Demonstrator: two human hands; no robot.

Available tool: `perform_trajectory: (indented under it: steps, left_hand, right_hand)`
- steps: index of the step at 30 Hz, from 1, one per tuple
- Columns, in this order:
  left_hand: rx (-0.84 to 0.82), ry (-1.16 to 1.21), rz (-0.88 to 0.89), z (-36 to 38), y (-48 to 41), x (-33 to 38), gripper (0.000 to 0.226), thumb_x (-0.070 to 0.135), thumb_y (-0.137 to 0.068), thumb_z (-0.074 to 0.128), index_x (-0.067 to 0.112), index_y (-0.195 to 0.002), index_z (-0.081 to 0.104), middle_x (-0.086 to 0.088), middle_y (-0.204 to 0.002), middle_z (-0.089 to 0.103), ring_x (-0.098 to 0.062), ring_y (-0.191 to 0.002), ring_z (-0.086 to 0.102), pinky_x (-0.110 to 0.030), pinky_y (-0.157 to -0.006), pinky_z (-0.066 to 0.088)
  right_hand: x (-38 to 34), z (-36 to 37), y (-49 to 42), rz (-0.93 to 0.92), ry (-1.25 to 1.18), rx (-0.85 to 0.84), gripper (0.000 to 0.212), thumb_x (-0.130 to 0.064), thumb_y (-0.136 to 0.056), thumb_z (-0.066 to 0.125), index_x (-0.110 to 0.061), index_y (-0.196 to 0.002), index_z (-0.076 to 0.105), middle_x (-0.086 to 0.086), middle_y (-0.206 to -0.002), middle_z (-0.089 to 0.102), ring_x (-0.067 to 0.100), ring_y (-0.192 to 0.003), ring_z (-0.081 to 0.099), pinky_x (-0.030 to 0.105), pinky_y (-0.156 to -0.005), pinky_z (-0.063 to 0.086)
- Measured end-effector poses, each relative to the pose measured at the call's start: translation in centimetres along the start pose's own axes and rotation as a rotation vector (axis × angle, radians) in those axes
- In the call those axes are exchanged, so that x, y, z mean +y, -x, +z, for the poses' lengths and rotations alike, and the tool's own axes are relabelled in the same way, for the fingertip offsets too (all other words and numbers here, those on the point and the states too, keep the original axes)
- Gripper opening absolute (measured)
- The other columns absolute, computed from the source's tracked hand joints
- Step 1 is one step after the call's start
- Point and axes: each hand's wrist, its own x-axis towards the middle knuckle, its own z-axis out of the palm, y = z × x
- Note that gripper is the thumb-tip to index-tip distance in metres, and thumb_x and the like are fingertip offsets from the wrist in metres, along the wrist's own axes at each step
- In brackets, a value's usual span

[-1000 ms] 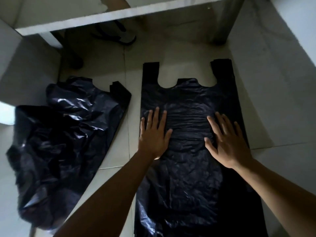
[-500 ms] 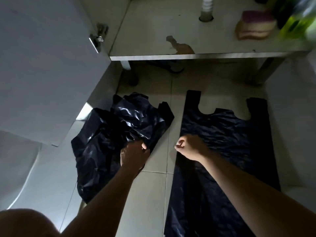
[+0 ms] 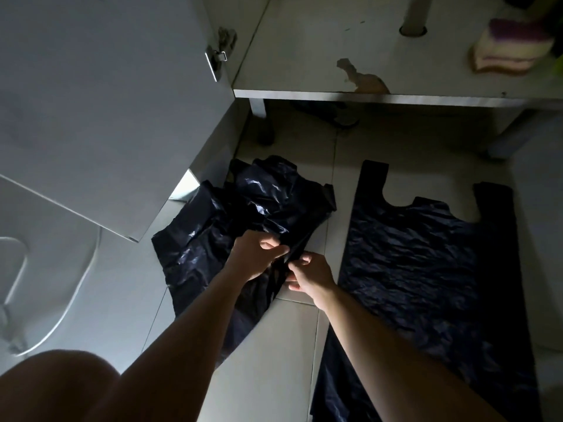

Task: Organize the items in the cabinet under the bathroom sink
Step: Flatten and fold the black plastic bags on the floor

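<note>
An open white cabinet door (image 3: 106, 117) stood up and left of both hands, with the scuffed cabinet floor (image 3: 304, 56) beyond them. Just right of the right hand, a flattened black bag (image 3: 426, 269) lay on the pale floor tiles (image 3: 274, 345), its long axis running away from the person and its handles at the far end. The crumpled bag (image 3: 228, 214), glossy and creased, spread left and ahead. The left hand (image 3: 256, 257) and right hand (image 3: 310, 275) each pinched a raised fold at its near right edge. The right hand sat nearer the flat bag, which looked like the probable landing spot. A soft layered sponge (image 3: 511, 50) lay far ahead-right.
</note>
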Motion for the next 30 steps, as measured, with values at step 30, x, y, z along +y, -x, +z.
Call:
perform_trajectory:
  steps: [30]
  left_hand:
    - [0.011,0.283,-0.165,-7.5,1.2,4.1,0.03,0.045,-0.069,0.085,0.018,-0.078,0.075,-0.001,-0.083,0.072,-0.011,-0.077,0.065,-0.024,-0.067,0.053]
  right_hand:
    - [0.1,1.0,-1.3,0.007,0.311,0.033,0.02,-0.028,-0.09,0.067,-0.01,-0.096,0.068,0.011,-0.087,0.075,0.021,-0.065,0.075,0.034,-0.054,0.062]
